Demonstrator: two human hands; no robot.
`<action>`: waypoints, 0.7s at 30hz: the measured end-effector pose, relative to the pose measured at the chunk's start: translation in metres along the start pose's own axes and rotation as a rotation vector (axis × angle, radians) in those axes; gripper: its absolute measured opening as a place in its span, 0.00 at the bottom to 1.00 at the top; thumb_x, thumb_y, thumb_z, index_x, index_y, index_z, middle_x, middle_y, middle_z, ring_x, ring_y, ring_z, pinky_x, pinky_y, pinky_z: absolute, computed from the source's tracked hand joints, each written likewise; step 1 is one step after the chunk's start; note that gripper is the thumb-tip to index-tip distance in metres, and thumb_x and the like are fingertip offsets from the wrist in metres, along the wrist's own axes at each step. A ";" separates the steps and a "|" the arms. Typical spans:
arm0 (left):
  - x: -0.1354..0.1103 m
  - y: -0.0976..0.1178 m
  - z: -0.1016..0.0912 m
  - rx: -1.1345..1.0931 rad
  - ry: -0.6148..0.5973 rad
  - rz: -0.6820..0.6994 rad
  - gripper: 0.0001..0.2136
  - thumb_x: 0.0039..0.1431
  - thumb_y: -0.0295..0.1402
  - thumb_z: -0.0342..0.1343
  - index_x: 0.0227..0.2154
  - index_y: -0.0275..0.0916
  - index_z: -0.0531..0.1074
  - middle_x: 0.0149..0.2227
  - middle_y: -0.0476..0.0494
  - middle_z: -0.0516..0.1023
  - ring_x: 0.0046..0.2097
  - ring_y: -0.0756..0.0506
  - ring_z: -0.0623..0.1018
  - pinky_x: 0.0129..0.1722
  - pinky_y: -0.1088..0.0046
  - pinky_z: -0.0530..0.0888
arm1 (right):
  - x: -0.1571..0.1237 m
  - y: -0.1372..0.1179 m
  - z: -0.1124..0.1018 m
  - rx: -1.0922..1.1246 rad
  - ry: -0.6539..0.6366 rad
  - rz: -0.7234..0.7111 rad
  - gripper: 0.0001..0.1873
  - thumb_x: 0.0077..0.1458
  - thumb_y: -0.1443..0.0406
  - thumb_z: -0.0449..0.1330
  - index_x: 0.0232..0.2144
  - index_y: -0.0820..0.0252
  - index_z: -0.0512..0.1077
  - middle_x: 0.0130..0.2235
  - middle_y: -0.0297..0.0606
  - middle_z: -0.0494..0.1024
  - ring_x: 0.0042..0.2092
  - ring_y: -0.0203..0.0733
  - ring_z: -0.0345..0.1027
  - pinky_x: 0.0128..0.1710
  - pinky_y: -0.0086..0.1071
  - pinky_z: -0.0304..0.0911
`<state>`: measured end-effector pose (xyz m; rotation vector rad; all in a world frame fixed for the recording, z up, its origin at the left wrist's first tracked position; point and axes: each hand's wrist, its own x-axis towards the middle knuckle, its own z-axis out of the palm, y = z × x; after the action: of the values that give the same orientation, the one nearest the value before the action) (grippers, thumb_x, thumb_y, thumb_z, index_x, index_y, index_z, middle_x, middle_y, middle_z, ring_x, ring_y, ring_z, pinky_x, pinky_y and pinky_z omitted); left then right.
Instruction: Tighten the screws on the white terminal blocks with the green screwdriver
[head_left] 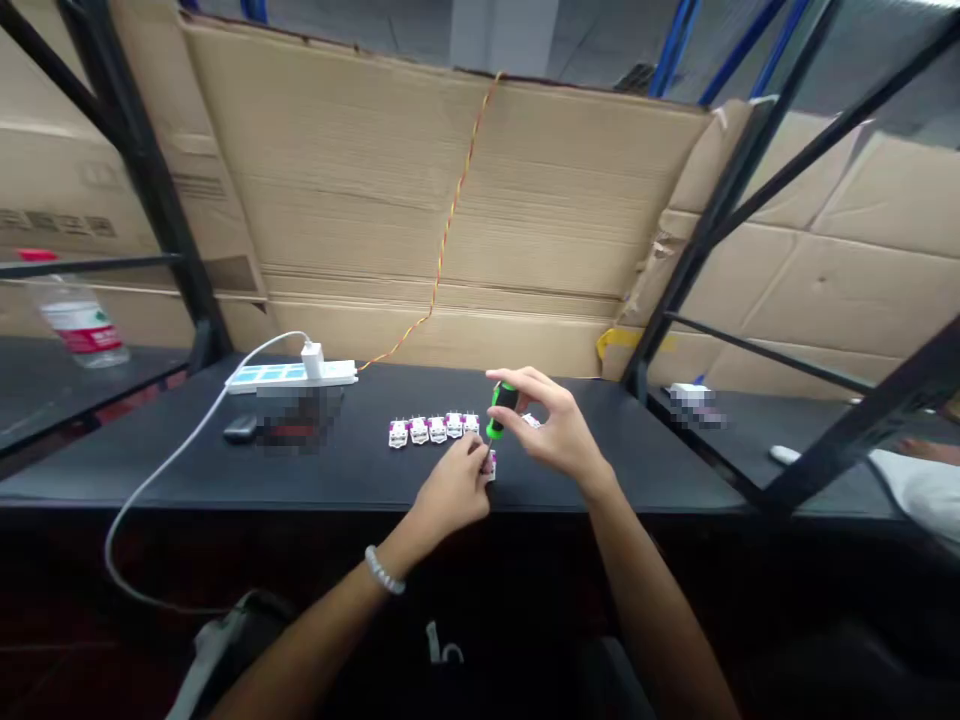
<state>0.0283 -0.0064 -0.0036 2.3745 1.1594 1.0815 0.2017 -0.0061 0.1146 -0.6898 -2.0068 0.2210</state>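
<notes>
While the left hand (454, 490) pinches a small white connector (489, 466) between closed fingertips, the right hand (553, 425) grips the green-and-black handle of a screwdriver (502, 408) in a narrow hold, its thin shaft angled down at the connector, though contact is hard to tell. A beaded bracelet (384, 570) circles the left wrist. Just beyond, a row of five matching connectors (435, 430) sits on the black table (637, 435). Farther off are a white power strip (292, 378) with a charger (312, 360), and a twisted orange-and-black wire (450, 220) running up flattened cardboard (315, 120).
</notes>
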 end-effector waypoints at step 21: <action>0.134 0.008 0.005 0.311 -0.318 -0.152 0.08 0.58 0.24 0.64 0.37 0.40 0.87 0.39 0.41 0.87 0.46 0.40 0.85 0.51 0.69 0.79 | -0.069 0.056 -0.103 0.165 0.902 0.108 0.24 0.53 0.59 0.77 0.51 0.54 0.81 0.42 0.38 0.83 0.39 0.44 0.82 0.46 0.41 0.80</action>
<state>0.0892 0.0920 0.0641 2.5110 1.4404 0.4784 0.3361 -0.0111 0.0933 -0.6356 -1.0807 0.1041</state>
